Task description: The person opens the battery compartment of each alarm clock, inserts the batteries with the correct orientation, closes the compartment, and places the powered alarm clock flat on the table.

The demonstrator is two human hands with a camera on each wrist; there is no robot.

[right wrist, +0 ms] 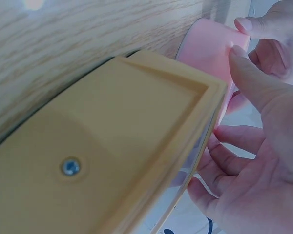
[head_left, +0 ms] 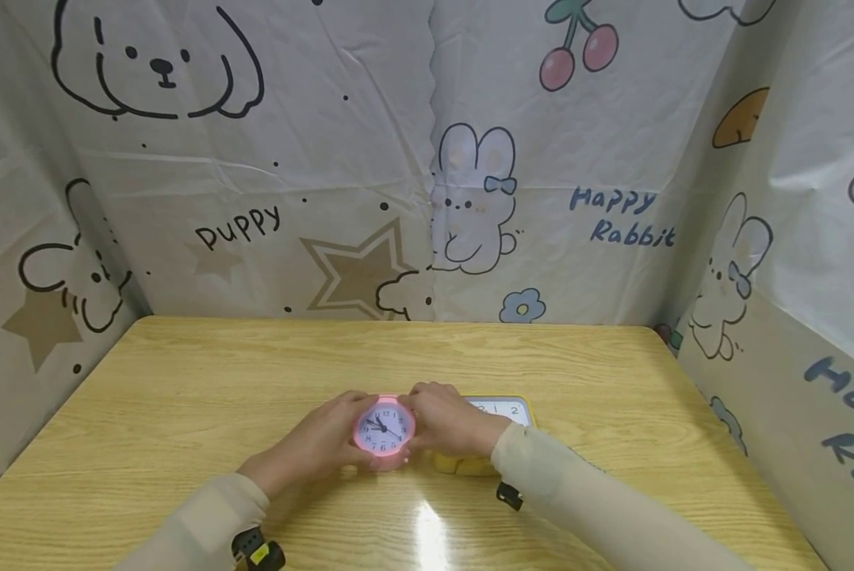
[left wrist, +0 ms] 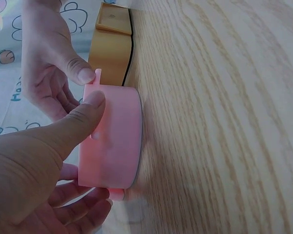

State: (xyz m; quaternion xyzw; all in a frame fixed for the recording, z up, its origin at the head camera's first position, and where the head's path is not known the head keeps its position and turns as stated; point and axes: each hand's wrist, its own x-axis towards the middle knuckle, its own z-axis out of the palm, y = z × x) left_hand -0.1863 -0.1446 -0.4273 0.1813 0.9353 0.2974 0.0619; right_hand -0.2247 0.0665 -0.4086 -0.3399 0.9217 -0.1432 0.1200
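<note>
A small pink alarm clock [head_left: 384, 428] with a white dial is held between both hands, its face toward the head camera. My left hand [head_left: 327, 436] grips its left side; in the left wrist view the thumb lies along the pink case [left wrist: 118, 136] and the fingers curl round the far edge. On the other side, my right hand [head_left: 446, 420] holds it, the thumb pressing the case in the right wrist view. Beneath the right wrist sits a larger yellow clock [head_left: 501, 406], partly hidden by that hand; the right fingers are right at its rim.
The wooden table [head_left: 220, 373] runs back to a patterned cloth wall [head_left: 369, 159], with more cloth on both sides. A screw [right wrist: 71, 166] shows on the yellow clock's case. Dark straps with devices [head_left: 258, 549] sit on the wrists.
</note>
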